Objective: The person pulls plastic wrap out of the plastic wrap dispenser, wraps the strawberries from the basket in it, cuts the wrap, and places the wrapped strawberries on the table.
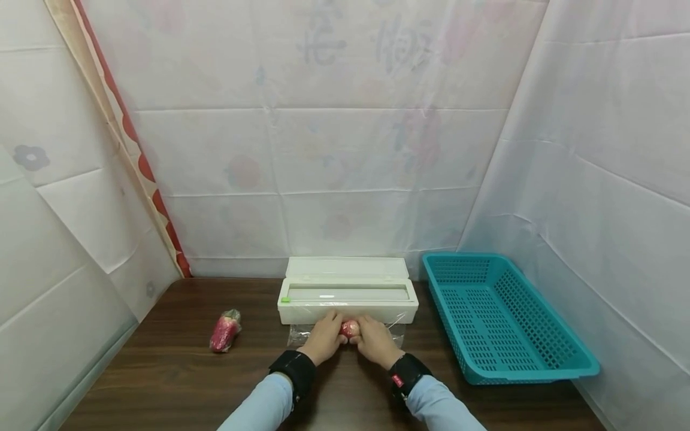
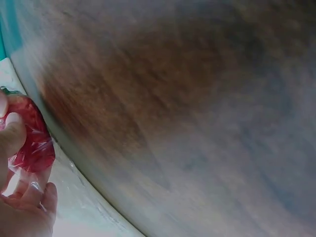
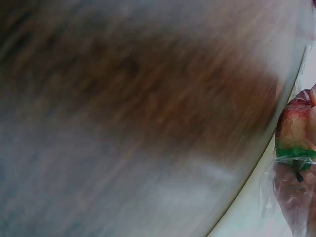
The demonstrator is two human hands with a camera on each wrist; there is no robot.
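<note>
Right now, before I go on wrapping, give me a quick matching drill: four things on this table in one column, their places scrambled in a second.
1 turquoise basket
2 wrapped red piece
3 white film dispenser
4 red fruit

a between both hands, on the film
b far left, alone
c far right
d centre, behind the hands

Pairs: 1-c, 2-b, 3-d, 4-a

A small red fruit (image 1: 349, 328), round with a green patch at one end, sits on a sheet of clear cling film (image 1: 300, 334) spread flat on the table. It lies at 6 o'clock of the white film dispenser (image 1: 347, 296), just beside its front edge, with film clinging over its surface.
</note>
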